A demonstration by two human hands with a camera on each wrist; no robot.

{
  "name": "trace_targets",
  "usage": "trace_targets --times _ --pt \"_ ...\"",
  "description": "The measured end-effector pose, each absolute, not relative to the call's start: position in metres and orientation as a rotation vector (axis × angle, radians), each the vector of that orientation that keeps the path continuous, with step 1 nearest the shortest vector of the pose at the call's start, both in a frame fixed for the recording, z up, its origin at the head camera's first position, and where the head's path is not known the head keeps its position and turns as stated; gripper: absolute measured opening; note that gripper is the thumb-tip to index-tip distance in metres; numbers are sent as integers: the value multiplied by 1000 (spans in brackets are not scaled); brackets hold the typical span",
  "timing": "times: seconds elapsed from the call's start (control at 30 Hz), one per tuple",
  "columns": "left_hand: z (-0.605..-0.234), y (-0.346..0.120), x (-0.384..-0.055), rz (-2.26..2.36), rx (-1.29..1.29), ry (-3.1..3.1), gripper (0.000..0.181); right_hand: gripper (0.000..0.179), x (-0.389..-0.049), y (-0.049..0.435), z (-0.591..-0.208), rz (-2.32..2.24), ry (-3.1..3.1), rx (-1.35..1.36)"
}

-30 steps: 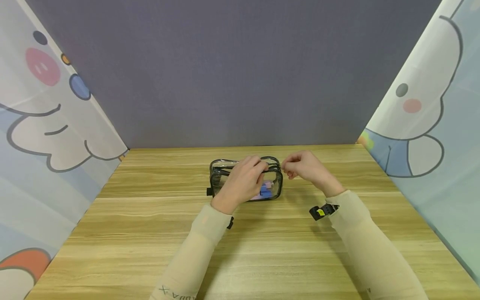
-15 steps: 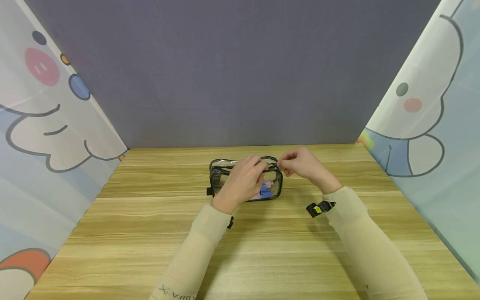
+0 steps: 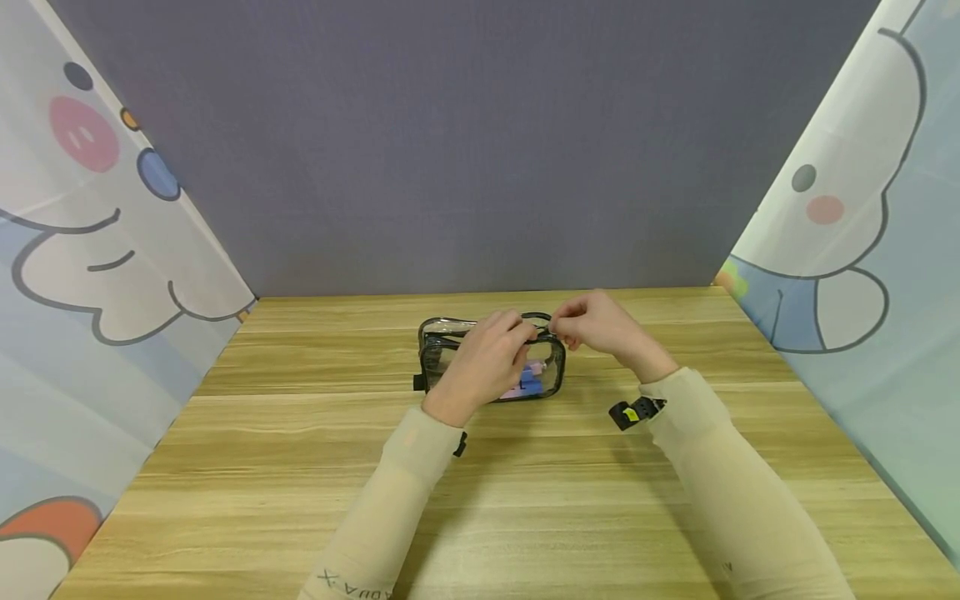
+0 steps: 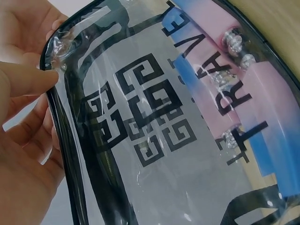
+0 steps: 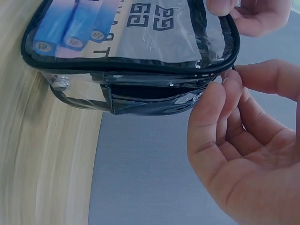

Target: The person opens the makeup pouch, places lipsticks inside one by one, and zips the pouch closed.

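A clear pouch (image 3: pixel 444 358) with black piping stands upright on the table. Through its wall, printed with black letters and a square pattern, show several pink-and-blue tubes (image 5: pixel 77 28) with round labels on their ends; silvery beads (image 4: pixel 234 42) lie among them in the left wrist view. My left hand (image 3: pixel 483 358) grips the pouch's top edge, thumb on the near side. At the top right corner, my right hand (image 3: pixel 603 323) pinches what looks like the zipper pull (image 5: pixel 234 68) between thumb and fingers, which mostly hide it. The zipped top appears partly gaping in the head view.
The wood-grain table (image 3: pixel 300 450) spreads around the pouch. A grey panel (image 3: pixel 480 150) rises behind its far edge. Cartoon-printed curtains (image 3: pixel 825 242) flank both sides. A black strap (image 3: pixel 637 412) hangs at my right wrist.
My right hand has moved left and slightly away from me, from beside the pouch's right end onto its top right corner. The left hand and the pouch have stayed in place.
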State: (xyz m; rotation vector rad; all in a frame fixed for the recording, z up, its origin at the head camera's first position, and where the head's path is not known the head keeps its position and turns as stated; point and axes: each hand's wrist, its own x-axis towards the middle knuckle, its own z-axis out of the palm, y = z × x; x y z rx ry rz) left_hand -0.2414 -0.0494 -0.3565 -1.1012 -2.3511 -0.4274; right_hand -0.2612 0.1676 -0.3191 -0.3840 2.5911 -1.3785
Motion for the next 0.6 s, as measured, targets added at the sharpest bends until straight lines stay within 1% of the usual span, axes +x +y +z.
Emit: trace_targets --times 0.4,0.6 --pt "-355 -62 -240 -413 -1100 -2352 7 24 -263 170 -321 -1383 2585 -346" --pt "-354 -70 -239 -385 -1109 -2374 11 24 -266 171 -322 -1393 2573 -339"
